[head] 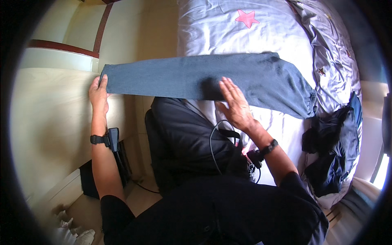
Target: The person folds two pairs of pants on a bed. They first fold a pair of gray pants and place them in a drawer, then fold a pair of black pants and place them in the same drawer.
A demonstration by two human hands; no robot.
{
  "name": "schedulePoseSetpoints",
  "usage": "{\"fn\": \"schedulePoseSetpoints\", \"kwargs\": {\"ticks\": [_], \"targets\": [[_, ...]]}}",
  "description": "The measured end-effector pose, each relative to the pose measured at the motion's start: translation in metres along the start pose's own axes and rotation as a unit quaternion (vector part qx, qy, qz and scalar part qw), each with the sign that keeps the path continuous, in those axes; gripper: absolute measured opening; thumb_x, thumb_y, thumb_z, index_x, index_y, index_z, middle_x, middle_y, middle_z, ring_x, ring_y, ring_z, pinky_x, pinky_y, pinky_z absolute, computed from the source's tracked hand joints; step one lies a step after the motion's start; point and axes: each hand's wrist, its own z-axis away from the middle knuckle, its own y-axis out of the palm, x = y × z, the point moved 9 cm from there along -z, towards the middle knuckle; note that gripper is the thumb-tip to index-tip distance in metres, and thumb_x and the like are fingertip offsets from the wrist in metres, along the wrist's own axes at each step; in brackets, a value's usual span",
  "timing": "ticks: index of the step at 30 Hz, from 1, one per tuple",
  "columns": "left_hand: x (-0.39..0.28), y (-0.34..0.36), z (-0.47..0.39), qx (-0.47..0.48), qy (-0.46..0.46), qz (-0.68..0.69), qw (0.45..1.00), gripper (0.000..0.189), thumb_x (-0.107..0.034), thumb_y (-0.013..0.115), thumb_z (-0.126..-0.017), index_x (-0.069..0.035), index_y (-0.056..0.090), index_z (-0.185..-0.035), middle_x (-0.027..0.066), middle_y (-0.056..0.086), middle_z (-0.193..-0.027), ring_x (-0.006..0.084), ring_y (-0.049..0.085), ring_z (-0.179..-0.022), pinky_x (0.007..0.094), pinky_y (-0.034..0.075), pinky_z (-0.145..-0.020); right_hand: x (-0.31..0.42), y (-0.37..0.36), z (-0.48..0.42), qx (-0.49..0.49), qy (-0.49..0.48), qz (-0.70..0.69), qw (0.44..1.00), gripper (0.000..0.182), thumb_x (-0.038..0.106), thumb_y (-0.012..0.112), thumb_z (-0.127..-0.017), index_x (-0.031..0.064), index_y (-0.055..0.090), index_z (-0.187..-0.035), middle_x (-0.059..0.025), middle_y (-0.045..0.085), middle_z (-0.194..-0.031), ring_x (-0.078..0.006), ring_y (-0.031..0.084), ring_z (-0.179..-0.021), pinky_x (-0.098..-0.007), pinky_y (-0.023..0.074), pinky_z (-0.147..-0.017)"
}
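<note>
A pair of grey-blue trousers, folded lengthwise, stretches across the view from left to right. Its leg end is pinched in my left hand, thumb on top, out beyond the bed's edge. The gathered elastic waistband lies at the right on the white bedsheet. My right hand is flat with fingers extended and thumb apart, at the near edge of the trousers; its shadow falls on the cloth. Whether its fingertips touch the fabric is hard to tell. Nothing is held in it.
Dark clothes lie heaped on the bed's right side, below a crumpled patterned cover. A pale wooden panel stands at the left. My legs in black trousers and a looped cable are below the cloth.
</note>
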Motion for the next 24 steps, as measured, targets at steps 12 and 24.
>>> {"fn": "schedulePoseSetpoints", "kwargs": {"ticks": [12, 24], "targets": [[-0.135, 0.035, 0.094, 0.062, 0.185, 0.042, 0.98, 0.023, -0.017, 0.066, -0.101, 0.003, 0.065, -0.112, 0.001, 0.066, -0.099, 0.0063, 0.055, -0.091, 0.0218, 0.044, -0.084, 0.046, 0.109, -0.071, 0.086, -0.042, 0.071, 0.993, 0.076, 0.042, 0.056, -0.099, -0.0024, 0.031, -0.155, -0.0199, 0.025, -0.165, -0.0322, 0.018, -0.155, -0.0447, 0.0123, -0.127], [-0.209, 0.259, 0.245, 0.375, 0.323, 0.0, 0.869, 0.049, -0.035, 0.076, -0.092, 0.005, 0.063, -0.117, 0.0147, 0.073, -0.09, 0.0183, 0.069, -0.079, 0.0334, 0.057, -0.07, 0.016, 0.077, -0.015, -0.03, 0.085, -0.446, 0.891, 0.051, 0.026, 0.071, -0.09, -0.0018, 0.057, -0.131, -0.0225, 0.06, -0.124, -0.034, 0.052, -0.129, -0.0415, 0.0421, -0.11]]}}
